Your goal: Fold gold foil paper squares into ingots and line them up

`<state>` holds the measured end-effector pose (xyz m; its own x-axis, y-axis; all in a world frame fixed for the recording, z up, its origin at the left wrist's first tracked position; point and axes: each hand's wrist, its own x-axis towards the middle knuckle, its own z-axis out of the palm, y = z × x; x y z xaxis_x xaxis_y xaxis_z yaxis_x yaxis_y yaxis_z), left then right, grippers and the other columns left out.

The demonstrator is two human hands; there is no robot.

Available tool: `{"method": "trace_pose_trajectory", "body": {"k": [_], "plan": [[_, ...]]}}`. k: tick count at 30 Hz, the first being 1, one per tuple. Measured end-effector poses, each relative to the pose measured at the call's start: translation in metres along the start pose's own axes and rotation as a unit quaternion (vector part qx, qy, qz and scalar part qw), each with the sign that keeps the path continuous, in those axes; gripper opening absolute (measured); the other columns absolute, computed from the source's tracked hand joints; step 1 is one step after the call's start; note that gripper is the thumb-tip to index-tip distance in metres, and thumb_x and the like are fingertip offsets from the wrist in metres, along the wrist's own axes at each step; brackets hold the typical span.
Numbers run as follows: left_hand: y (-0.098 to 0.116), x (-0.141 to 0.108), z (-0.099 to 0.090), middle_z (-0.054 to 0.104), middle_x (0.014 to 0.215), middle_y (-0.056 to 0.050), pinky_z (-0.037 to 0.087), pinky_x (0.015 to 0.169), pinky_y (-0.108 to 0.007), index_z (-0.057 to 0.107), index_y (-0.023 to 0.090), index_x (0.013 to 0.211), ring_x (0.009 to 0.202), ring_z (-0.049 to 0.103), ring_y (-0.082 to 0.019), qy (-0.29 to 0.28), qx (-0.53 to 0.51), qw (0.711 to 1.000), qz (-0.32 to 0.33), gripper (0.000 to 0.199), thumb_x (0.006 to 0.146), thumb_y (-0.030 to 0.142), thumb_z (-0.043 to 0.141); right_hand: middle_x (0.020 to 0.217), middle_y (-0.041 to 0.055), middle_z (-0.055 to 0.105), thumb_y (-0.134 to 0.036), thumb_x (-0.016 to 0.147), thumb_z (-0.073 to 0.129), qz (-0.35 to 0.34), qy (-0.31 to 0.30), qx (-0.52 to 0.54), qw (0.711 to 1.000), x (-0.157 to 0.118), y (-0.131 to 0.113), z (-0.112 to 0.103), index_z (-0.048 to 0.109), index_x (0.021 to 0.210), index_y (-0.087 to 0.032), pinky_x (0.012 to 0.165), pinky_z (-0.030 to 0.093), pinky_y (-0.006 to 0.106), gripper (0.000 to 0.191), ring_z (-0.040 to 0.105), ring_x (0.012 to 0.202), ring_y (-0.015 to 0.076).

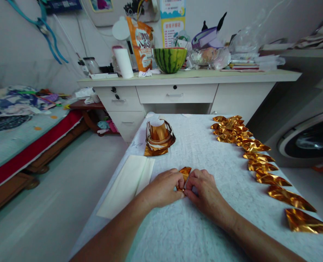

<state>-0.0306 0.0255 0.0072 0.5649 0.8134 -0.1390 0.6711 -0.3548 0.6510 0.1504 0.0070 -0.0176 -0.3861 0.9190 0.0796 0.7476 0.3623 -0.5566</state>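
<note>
Between my two hands is a piece of gold foil paper [185,171], mostly covered by the fingers. My left hand [165,187] is closed on its left side, and my right hand [203,189] pinches it from the right. Both hands rest low over the cloth-covered table [194,145]. Beyond my left hand stands a curled stack of gold foil sheets [158,136]. Pale paper sheets [125,182] lie beside my left forearm. Along the right side runs a row of folded gold foil pieces [262,166], bunched together at the far end.
A white desk [177,78] stands behind the table, bearing a half watermelon [170,60], an orange snack bag [141,45] and a paper roll [124,62]. A bed [27,134] is at the left. A washing machine [311,131] stands at the right.
</note>
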Motion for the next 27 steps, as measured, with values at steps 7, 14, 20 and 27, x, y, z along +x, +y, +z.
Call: {"method": "trace_pose_trajectory", "body": {"k": [7,14,20,27], "plan": [[0.0016,-0.0006,-0.0001,0.055,0.087,0.001,0.038,0.070,-0.025,0.054,0.020,0.079,0.086,0.054,-0.016,-0.005,0.006,1.000,0.000,0.009,0.075,0.015,0.061,0.087,0.0023,0.058,-0.015,0.079,0.066,0.002,0.001,-0.007,1.000,0.0003,-0.0005,-0.0001,0.065,0.072,-0.022,0.077,0.034,0.036,0.010,0.048,0.087,0.0208],[0.0002,-0.0016,0.0001,0.055,0.087,0.001,0.039,0.071,-0.026,0.054,0.020,0.079,0.086,0.054,-0.016,-0.002,0.000,1.000,0.010,0.009,0.076,0.016,0.062,0.088,0.0029,0.058,-0.014,0.079,0.065,0.006,0.001,0.000,1.000,0.0002,-0.0012,-0.0001,0.064,0.073,-0.021,0.079,0.035,0.036,0.009,0.048,0.088,0.0214],[-0.0001,-0.0010,0.0008,0.054,0.087,0.001,0.038,0.070,-0.026,0.054,0.020,0.080,0.085,0.054,-0.016,-0.001,0.005,1.000,0.007,0.010,0.075,0.016,0.062,0.088,0.0027,0.058,-0.014,0.080,0.064,0.009,-0.001,-0.009,1.000,0.0002,-0.0021,-0.0002,0.064,0.072,-0.021,0.079,0.034,0.036,0.010,0.048,0.088,0.0211],[0.0011,-0.0013,0.0012,0.054,0.087,0.001,0.037,0.069,-0.025,0.053,0.020,0.080,0.084,0.054,-0.016,0.000,-0.001,1.000,0.004,0.012,0.075,0.014,0.062,0.091,0.0032,0.058,-0.014,0.079,0.064,0.011,0.007,-0.004,1.000,-0.0003,0.0005,0.0027,0.062,0.075,-0.021,0.079,0.034,0.036,0.008,0.048,0.089,0.0216]]}}
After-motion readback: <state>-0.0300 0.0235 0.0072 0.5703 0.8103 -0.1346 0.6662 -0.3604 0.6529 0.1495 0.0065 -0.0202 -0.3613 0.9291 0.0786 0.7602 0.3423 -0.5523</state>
